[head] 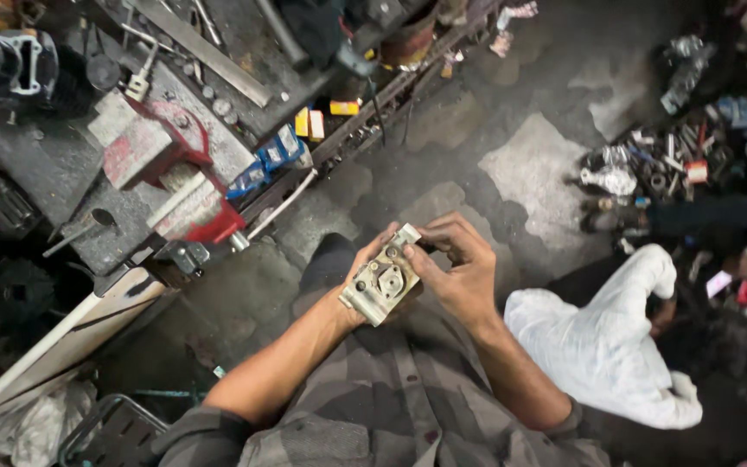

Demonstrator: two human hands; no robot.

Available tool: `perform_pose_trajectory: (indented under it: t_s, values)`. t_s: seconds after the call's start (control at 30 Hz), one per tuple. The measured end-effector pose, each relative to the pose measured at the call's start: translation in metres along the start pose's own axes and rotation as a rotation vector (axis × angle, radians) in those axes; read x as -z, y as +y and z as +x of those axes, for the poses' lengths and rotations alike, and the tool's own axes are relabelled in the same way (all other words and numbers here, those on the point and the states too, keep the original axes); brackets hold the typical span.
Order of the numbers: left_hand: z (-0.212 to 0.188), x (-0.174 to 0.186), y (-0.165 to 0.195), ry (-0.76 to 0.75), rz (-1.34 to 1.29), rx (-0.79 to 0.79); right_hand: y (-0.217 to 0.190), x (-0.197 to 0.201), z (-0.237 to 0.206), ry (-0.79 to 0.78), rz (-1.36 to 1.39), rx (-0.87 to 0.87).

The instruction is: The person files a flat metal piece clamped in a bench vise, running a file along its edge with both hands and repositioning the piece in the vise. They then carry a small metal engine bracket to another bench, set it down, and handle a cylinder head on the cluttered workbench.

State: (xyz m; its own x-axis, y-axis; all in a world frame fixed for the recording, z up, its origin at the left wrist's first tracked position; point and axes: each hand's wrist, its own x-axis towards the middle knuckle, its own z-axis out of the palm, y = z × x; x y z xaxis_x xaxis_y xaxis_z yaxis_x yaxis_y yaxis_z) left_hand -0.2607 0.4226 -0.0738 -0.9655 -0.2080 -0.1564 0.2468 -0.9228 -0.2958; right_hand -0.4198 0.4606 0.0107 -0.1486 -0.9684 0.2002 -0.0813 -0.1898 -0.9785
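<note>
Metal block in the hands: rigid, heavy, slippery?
Metal block looks cast, so probably rigid and heavy for its size. Left hand cradles it and right hand pinches its top; the grimy surface may be slick. Flat faces: unlikely to roll.

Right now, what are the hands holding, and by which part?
Both hands hold one small grey metal engine part. The left hand cradles its lower end from behind; the right hand grips its upper end, fingers curled over the top edge.
</note>
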Motion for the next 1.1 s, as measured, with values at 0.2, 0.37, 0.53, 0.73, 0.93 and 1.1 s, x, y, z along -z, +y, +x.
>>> perform_pose_trajectory:
  t_s: [0.2,0.37,0.53,0.73,0.93,1.1]
  values:
    - [0.031,-0.005,0.058,-0.131,-0.014,0.094,0.029,0.001,0.09,0.035,-0.005,-0.157]
    - [0.061,-0.03,0.156,-0.032,0.059,-0.019,0.06,-0.004,0.186,0.098,0.034,-0.37]
    - [0.077,-0.072,0.243,0.289,0.071,-0.328,0.061,-0.018,0.279,-0.006,0.06,-0.378]
    - [0.064,-0.109,0.306,0.29,0.185,-0.499,0.052,-0.045,0.359,-0.186,-0.43,0.121]
    - [0.058,-0.13,0.344,0.352,0.086,-0.61,0.066,-0.059,0.411,-0.254,-0.383,0.057]
    - [0.059,-0.149,0.365,0.442,0.217,-0.722,0.085,-0.056,0.439,-0.234,-0.358,0.173]
